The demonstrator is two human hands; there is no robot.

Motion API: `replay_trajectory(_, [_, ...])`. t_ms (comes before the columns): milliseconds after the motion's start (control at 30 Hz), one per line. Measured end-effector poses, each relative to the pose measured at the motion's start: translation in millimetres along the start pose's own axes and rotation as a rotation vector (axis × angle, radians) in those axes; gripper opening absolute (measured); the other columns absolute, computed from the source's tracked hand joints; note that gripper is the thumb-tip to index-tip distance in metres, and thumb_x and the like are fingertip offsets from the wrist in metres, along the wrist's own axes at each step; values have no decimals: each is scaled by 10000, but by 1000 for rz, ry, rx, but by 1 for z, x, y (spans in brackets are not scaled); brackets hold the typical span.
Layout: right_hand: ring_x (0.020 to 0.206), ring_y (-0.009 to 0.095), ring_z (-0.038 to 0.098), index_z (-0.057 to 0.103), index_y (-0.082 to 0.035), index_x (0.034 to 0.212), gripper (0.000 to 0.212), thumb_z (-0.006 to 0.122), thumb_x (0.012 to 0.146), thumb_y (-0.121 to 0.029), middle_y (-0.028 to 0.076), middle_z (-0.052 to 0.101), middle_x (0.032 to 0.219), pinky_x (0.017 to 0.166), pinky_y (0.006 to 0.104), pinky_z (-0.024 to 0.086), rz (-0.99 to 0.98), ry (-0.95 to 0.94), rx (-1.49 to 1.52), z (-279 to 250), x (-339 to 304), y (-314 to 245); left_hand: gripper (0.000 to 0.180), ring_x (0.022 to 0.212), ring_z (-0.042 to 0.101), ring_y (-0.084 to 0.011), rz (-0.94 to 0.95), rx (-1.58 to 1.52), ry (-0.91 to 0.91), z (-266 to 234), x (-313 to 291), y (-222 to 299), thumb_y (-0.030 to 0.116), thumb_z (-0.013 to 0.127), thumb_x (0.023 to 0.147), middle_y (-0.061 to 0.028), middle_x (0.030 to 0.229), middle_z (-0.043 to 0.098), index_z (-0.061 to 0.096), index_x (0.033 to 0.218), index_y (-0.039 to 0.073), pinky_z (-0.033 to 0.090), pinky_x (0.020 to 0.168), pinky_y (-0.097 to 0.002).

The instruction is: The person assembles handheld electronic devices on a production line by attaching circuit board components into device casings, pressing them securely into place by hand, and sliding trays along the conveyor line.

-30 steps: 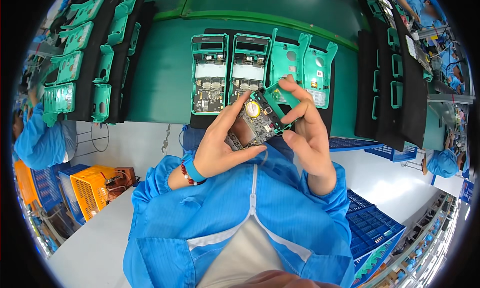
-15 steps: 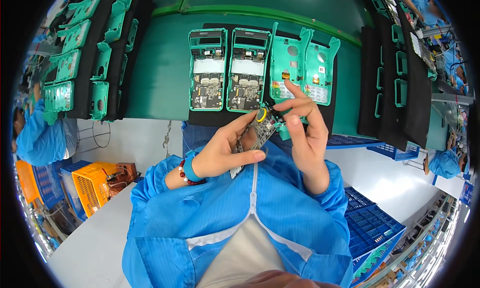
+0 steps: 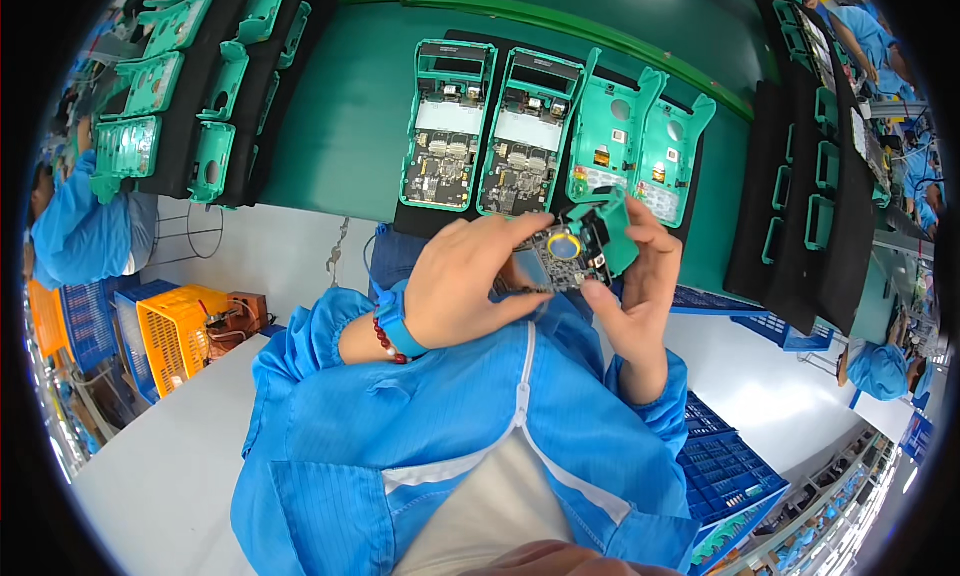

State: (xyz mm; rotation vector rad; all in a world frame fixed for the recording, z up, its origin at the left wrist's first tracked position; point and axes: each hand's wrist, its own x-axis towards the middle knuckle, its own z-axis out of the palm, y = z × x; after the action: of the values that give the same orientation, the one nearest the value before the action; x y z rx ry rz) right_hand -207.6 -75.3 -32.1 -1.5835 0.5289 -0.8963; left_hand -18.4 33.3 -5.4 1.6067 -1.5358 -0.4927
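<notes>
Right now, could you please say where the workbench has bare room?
Green workbench lies bare between the left black mat and the board-filled housings, and, more narrowly, between the open green shells and the right black mat. The middle mat is crowded, with the hands at its near edge.

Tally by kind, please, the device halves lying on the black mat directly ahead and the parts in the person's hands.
Green housing halves fitted with circuit boards: 2
Green cover shells showing no circuit board: 2
Handheld circuit board with yellow-ringed disc: 1
Handheld green plastic part: 1
Total: 6
</notes>
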Motion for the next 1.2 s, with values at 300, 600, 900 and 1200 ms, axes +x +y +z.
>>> replay_trajectory(300, [1311,404,484,333,-47,1282,740,809,720,16,333,431,1416,1075,475,392,-177,-32,-121,-7,-10,20,519,794,552,-116,564,534,304,7,-6,-25,160,722,729,57,948,624,644,1222,303,412,729,-275])
replay_trajectory(600, [1325,371,475,292,-43,1375,1035,957,595,-191,304,386,1460,1078,458,406,-176,-109,-253,-22,-11,16,518,769,548,-134,415,306,158,8,-2,-25,136,772,708,59,935,630,651,1200,243,395,703,-286])
replay_trajectory(900, [1201,394,580,714,-31,1101,693,953,515,-316,160,729,1056,1022,498,430,-201,-153,-297,-50,26,-41,505,1049,579,-176,-83,-1150,-604,26,26,-24,177,625,964,-101,1184,584,449,1406,5,471,902,-326])
replay_trajectory(1200, [1040,209,636,745,-11,998,397,902,647,-107,112,682,1036,868,321,514,-259,331,-752,-73,77,-73,283,953,564,-197,379,423,114,60,23,-37,162,752,729,6,1014,595,696,1005,137,408,845,-353])
